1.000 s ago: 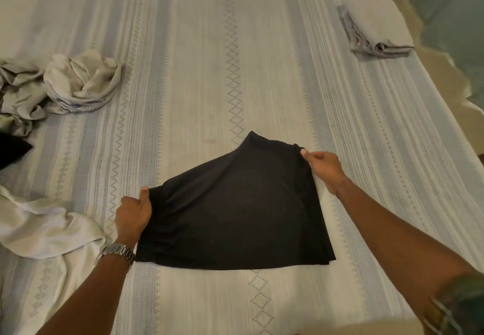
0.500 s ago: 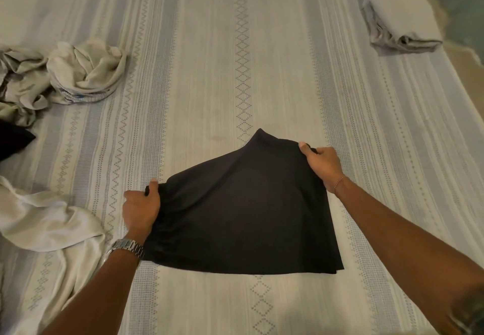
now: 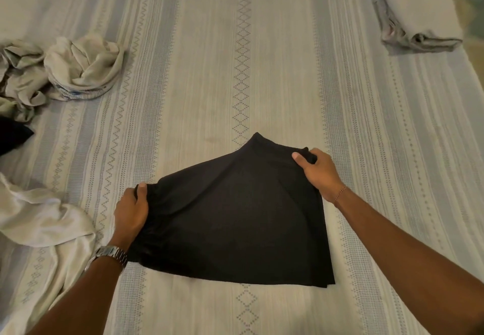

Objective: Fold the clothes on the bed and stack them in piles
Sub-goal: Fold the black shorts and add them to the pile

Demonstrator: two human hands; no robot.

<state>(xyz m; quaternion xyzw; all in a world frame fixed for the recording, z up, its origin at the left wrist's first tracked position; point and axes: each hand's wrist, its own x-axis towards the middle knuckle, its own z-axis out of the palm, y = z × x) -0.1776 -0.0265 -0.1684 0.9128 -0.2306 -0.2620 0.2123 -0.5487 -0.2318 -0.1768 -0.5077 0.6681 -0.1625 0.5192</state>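
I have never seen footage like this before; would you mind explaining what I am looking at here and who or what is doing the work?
There is no machine: a person wears a camera on the head, looking down at their own hands over a striped bed. The left hand and right hand each grip an edge of a black garment lying partly folded on the bed. Crumpled pale clothes wait at the left, and a folded pile sits far right.

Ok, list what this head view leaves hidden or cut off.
- Fingers of the left hand and right hand: tucked under the black garment.
- Dark cloth: cut by the left edge.
- Folded pile: blurred, top cropped, item count unclear.
- Crumpled light clothes: bunched, types unclear.
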